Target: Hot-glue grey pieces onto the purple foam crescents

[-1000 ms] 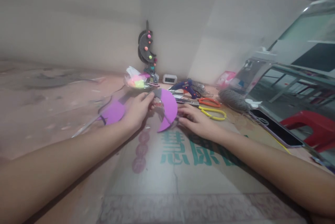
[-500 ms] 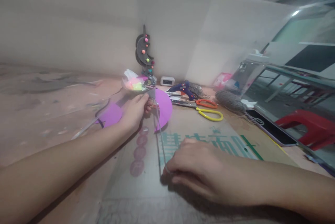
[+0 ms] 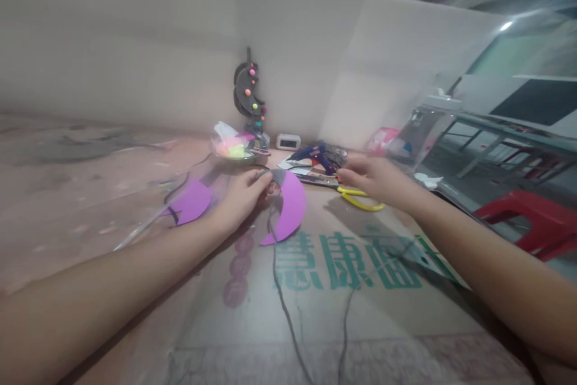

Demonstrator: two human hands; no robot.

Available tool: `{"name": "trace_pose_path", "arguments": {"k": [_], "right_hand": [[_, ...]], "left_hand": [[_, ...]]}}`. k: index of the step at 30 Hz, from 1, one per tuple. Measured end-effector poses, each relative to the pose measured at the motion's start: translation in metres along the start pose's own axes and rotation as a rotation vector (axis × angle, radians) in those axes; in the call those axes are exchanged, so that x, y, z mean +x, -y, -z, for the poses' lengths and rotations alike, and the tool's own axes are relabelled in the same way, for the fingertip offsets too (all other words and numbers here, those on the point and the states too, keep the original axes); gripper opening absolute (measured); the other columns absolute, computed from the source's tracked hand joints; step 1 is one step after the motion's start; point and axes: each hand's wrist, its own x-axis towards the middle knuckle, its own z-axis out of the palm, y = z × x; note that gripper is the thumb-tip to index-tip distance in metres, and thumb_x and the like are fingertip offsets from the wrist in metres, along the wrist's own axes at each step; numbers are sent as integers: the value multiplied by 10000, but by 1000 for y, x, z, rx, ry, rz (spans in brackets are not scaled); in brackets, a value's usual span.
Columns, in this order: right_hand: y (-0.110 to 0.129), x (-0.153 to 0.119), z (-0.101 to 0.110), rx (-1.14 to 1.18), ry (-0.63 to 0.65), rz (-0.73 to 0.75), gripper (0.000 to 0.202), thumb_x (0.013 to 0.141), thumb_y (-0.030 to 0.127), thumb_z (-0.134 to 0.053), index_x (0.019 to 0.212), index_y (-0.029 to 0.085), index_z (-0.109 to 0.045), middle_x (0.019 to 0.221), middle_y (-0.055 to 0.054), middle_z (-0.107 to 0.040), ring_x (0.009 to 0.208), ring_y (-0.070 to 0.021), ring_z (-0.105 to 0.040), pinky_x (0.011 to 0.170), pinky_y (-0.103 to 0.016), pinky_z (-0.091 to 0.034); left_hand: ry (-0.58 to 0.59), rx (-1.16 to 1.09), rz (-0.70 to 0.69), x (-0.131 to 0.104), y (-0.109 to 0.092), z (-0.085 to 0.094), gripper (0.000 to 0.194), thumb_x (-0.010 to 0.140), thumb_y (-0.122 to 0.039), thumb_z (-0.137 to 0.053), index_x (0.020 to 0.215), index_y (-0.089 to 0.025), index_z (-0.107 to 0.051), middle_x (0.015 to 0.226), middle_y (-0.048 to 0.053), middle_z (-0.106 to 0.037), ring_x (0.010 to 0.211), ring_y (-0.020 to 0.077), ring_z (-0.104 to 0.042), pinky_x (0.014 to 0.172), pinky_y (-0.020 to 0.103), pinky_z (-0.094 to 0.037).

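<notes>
A purple crescent-shaped cutout (image 3: 294,208) is pinched in my left hand (image 3: 247,196). Grey yarn covers the crescent's upper tip, and a loose yarn strand (image 3: 285,307) runs from it down toward the front edge of the picture. My right hand (image 3: 378,181) hovers by the blue glue gun (image 3: 319,157) and above the scissors (image 3: 360,199); its fingers are curled and blurred, and I cannot make out anything in them. It covers one scissor handle. Left of my left wrist lies another purple cutout (image 3: 195,200).
Behind my left hand stands a bowl (image 3: 234,154) of colourful bits. A dark crescent ornament with pompoms (image 3: 246,90) stands against the wall beside a small white clock (image 3: 288,142). Printed cardboard (image 3: 252,337) covers the worktop. A red stool (image 3: 536,223) stands beyond the right edge.
My right hand has let go of the yarn and moved up and right to the glue gun and scissors. The yarn now lies slack. My left hand has shifted slightly right with the crescent.
</notes>
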Motion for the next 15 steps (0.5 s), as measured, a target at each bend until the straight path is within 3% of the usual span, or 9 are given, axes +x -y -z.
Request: {"name": "trace_pose_path", "arguments": {"k": [5,8,11,15], "right_hand": [[-52,14,-29,-11,-86,-96,240,847,378,-531,868,163,-636,823,-51,-673,737,-184,-611,671,-288,-458],[-77,17,-49,11,-159,-95,341,833,383,-559,1089,162,-610,1079,-110,-663,955,-242,-625,817,-360,-492],[-89,17,-61,3,-167,-67,466,832,390,-565,1236,159,-549,1255,-143,-593,1131,-285,-571,934,-416,-465],[-86,16,-64,-25,-120,-1,513,830,385,-565,1270,121,-538,1297,-174,-568,1209,-315,-525,1003,-451,-424]], "left_hand": [[8,93,-85,6,11,4,373,824,-513,-555,708,-161,-593,687,16,-611,565,99,-496,510,203,-373],[5,103,-103,7,14,4,373,828,-514,-548,714,-162,-591,685,11,-613,562,99,-503,520,207,-377],[3,133,-111,7,13,4,370,834,-506,-540,707,-161,-583,657,3,-592,549,98,-494,509,207,-367],[40,175,-108,4,11,4,367,847,-494,-519,693,-163,-561,607,-17,-546,512,90,-468,480,205,-338]]}}
